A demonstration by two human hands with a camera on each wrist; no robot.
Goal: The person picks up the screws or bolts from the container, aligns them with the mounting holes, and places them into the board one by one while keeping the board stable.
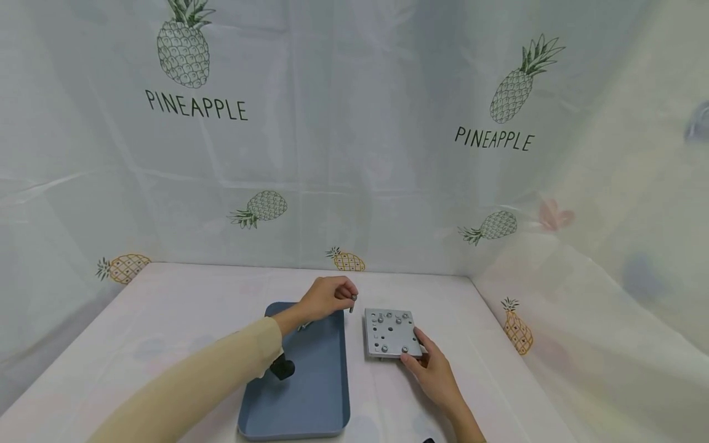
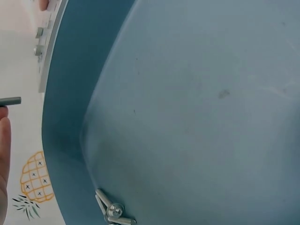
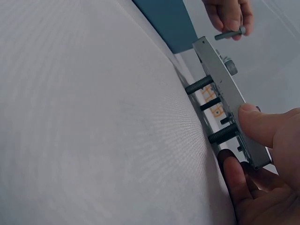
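My left hand [image 1: 328, 296] pinches a bolt [image 3: 228, 34] between thumb and fingers, raised beyond the tray's far right corner and left of a metal plate [image 1: 392, 335]. The bolt's shank points down in the head view. Several bolts stand in holes of the square, silvery plate, their heads on top. Seen in the right wrist view, threaded shanks [image 3: 223, 134] stick out below it. My right hand [image 1: 437, 374] grips the plate's near right corner, thumb on the edge and fingers underneath. In the left wrist view, only part of the left hand shows at the edge.
A blue-grey tray [image 1: 316, 394] lies left of the plate, under my left forearm. Several loose metal fasteners [image 2: 114, 211] rest in its far end. A pale cloth covers the table [image 1: 183, 344], and a pineapple-print curtain [image 1: 354, 154] hangs behind and at the right.
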